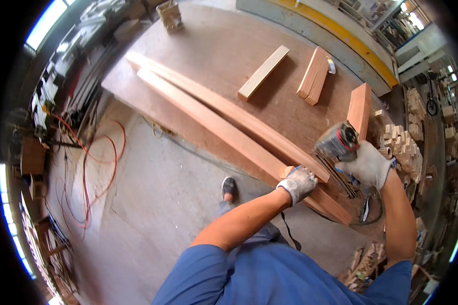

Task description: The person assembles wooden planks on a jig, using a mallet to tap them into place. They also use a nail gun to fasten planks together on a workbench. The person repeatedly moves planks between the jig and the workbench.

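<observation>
Two long reddish wooden beams lie side by side across the table, a far beam [229, 112] and a near beam [208, 122]. My left hand [299, 183], in a pale work glove, is closed over the near beam close to its right end. A small wooden block [288, 172] shows beside its thumb, partly hidden by the hand. In my gloved right hand [369, 166] is a nail gun [337, 141] with a dark body and red trim. It is held above the table, just beyond the beams' right ends.
Shorter wood pieces lie farther back on the table [203, 51]: a pale strip [263, 72], a reddish pair [314, 76] and another block [360, 109]. A yellow-edged machine [341, 35] stands behind. Stacked offcuts [402, 147] are at right; an orange hose [114, 152] crosses the left floor.
</observation>
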`<state>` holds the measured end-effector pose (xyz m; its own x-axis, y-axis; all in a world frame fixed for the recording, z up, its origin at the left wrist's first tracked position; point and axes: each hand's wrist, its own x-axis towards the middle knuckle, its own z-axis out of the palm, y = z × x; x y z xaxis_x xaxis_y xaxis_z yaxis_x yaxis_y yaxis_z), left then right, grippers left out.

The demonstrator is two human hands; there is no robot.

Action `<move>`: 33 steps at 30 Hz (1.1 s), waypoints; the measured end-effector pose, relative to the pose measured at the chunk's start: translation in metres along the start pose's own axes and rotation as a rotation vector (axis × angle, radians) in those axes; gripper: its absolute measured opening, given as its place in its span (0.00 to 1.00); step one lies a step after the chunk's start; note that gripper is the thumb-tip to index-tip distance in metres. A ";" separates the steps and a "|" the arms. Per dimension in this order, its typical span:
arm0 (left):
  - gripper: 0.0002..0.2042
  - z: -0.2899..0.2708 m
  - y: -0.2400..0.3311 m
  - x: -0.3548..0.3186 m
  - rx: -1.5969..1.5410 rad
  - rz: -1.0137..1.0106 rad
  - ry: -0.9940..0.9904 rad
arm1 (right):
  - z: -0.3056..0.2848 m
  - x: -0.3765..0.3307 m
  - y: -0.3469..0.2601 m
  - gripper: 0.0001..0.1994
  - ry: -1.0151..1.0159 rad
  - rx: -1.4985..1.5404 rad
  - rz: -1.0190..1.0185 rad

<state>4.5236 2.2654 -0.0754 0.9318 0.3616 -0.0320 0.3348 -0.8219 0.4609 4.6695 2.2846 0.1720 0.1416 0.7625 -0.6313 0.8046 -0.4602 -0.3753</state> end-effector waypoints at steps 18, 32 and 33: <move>0.16 -0.104 -0.136 -0.093 0.421 -0.204 -0.240 | 0.140 -0.010 0.345 0.23 0.508 -0.156 0.549; 0.16 -0.116 -0.129 -0.082 0.373 -0.167 -0.351 | 0.206 0.021 0.349 0.37 0.540 -0.158 0.603; 0.16 -0.117 -0.131 -0.084 0.357 -0.152 -0.361 | 0.204 0.019 0.332 0.36 0.601 -0.198 0.579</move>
<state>4.3848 2.3942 -0.0297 0.8369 0.3652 -0.4077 0.4380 -0.8935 0.0987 4.8214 2.0535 -0.1032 0.7980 0.5689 -0.1990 0.5888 -0.8063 0.0561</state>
